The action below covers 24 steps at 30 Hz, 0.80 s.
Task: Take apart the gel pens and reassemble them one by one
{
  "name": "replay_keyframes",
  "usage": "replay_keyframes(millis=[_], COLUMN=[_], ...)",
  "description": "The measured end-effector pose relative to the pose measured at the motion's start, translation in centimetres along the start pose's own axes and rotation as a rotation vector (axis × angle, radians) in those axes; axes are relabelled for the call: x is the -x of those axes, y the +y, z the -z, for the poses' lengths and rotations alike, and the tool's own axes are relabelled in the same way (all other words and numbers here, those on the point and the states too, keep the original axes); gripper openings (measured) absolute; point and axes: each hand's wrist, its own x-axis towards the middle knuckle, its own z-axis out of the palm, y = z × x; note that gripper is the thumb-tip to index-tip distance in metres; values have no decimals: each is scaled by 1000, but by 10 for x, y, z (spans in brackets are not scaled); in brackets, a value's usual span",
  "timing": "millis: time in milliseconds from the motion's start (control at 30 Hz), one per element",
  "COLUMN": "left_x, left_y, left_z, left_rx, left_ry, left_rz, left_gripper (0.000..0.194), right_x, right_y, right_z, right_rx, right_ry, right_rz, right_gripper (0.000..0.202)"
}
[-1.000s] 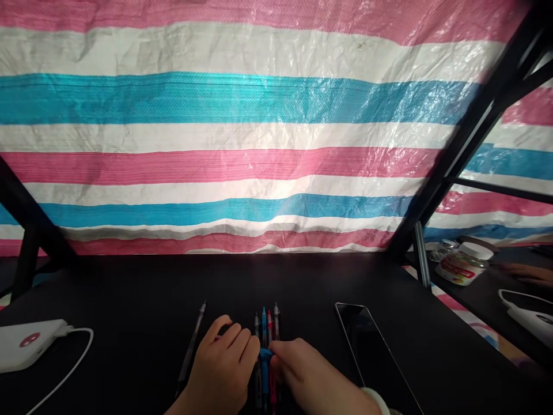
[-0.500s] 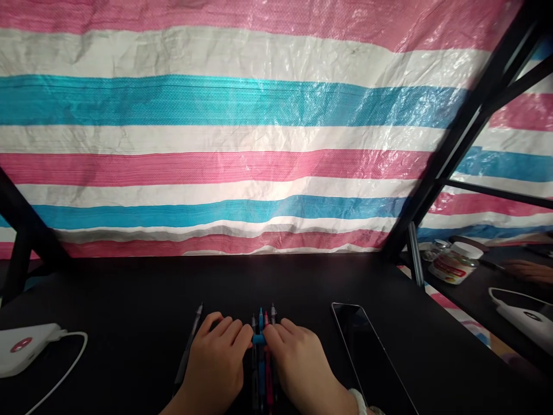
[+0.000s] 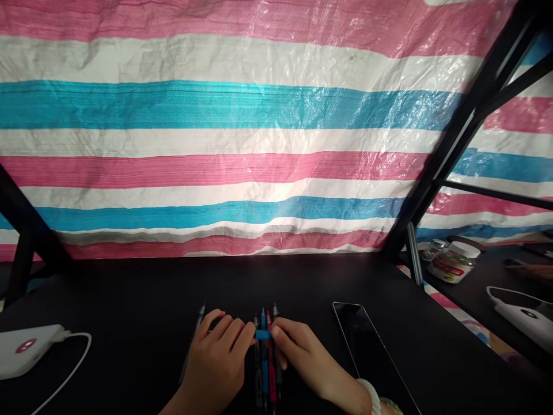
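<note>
Striped tarp backs a black table (image 3: 129,300). At bottom centre, the left hand (image 3: 216,363) and right hand (image 3: 302,354) pinch a blue band (image 3: 262,334) between their fingers, around pens (image 3: 268,369) lying lengthwise, tips pointing away.

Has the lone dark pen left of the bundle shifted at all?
No. The lone dark pen lies at the same spot relative to the black phone, beside the left hand.
</note>
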Motion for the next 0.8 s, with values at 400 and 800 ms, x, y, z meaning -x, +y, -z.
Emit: replay_keyframes(millis=[400, 800], left_x=[-3, -2], left_y=[1, 1], left_z=[5, 2], left_rx=[-38, -73], left_ry=[38, -34], left_rz=[-85, -5], left_gripper=[15, 21], right_x=[-6, -2], right_y=[3, 8], right_z=[9, 0], right_rx=[-387, -317], right_ry=[-43, 137], right_rz=[-256, -77], right_gripper=[51, 27])
